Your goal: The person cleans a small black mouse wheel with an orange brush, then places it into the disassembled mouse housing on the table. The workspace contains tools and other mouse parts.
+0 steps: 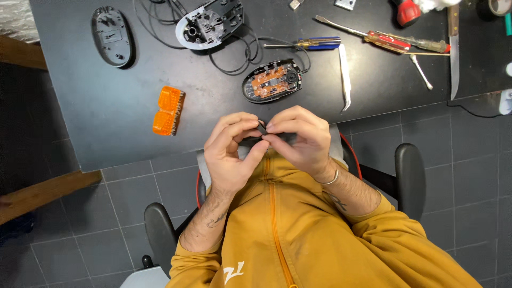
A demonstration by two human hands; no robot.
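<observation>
Both hands (pixel 265 140) pinch a small black part (pixel 262 128) between their fingertips, near the table edge

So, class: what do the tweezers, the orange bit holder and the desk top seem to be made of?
Tweezers: probably metal, pale with a smooth sheen.
Orange bit holder: likely translucent plastic, glowing, ribbed.
Desk top: matte black, perhaps laminate; soft, dull reflections.

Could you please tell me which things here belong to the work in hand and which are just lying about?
In hand: small black part, pinched by left hand and right hand; opened mouse.

Lying about: orange bit holder, screwdrivers, tweezers, knife.
</observation>
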